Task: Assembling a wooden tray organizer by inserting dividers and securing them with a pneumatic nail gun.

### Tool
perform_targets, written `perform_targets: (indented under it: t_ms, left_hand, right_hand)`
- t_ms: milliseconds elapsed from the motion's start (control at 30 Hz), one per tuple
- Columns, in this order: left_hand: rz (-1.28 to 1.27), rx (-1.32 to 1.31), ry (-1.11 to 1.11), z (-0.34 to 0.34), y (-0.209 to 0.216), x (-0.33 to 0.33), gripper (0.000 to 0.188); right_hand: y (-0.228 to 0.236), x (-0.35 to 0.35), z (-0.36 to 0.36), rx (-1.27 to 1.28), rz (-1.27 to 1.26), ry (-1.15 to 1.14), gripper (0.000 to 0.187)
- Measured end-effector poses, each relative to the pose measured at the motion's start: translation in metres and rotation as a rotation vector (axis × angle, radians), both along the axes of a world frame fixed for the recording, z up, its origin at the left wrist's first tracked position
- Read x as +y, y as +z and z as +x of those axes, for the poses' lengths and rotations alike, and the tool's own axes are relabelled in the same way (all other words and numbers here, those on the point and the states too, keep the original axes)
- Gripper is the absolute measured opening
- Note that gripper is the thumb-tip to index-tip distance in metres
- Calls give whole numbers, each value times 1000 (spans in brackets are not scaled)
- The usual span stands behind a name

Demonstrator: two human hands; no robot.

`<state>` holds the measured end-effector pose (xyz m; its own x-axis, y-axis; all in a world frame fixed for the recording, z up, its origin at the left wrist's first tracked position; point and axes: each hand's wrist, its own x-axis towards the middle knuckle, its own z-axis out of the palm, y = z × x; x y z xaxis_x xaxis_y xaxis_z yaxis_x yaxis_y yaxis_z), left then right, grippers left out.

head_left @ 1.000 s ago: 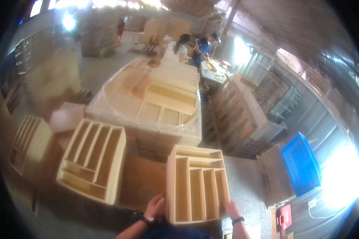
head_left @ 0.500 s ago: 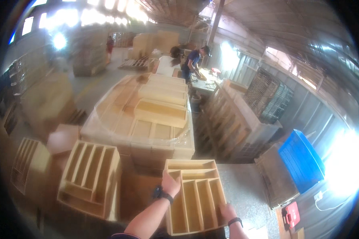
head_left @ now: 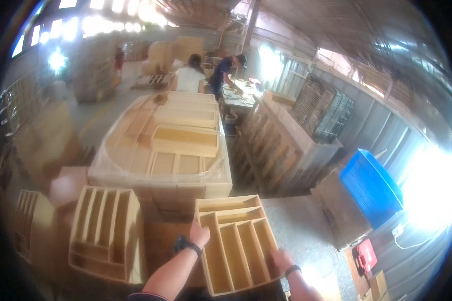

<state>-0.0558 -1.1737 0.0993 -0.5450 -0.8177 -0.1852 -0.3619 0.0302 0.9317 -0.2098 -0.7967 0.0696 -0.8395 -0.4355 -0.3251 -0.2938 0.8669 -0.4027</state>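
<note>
A pale wooden drawer organizer [head_left: 232, 253] with several long compartments is held between my two hands, above the near edge of a grey worktop. My left hand [head_left: 199, 234], a dark band on its wrist, grips the left side wall near the far corner. On the opposite side my right hand [head_left: 283, 260], also with a dark wristband, clasps the right wall near the close corner; some of its fingers are hidden. To the left stands a stack of similar organizers [head_left: 104, 223], the top one facing up.
Another organizer stack [head_left: 39, 226] is at far left. Ahead is a wrapped pallet load [head_left: 135, 173] with wooden boxes [head_left: 186, 140] on top. A blue crate [head_left: 371, 188], red case [head_left: 366, 256] and grey worktop [head_left: 294, 220] lie right. Two people [head_left: 223, 75] are beyond.
The view has shifted a little, so the surroundings sit further left. The organizer has turned slightly counterclockwise in my hands. My left hand's fingers now sit more along its outer left wall.
</note>
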Motion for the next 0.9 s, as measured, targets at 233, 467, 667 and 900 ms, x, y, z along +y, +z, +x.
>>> perform_targets:
  t_ms: [233,467,667,900]
  left_hand:
    - [-7,-94,-45,3,-15,-1,51]
    - [127,93,-47,8,-61,-14,51]
    - [73,13,-26,10,-42,-10,49]
    - [-34,-129,-105,14,-5,0,45]
  right_hand:
    - [17,4,20,-34,6,22,61]
    - [67,-24,48,-84,4,-84,63]
    - [56,-17,43,-53,-23,-79,63]
    - [-15,12,13,34,83,-54,68]
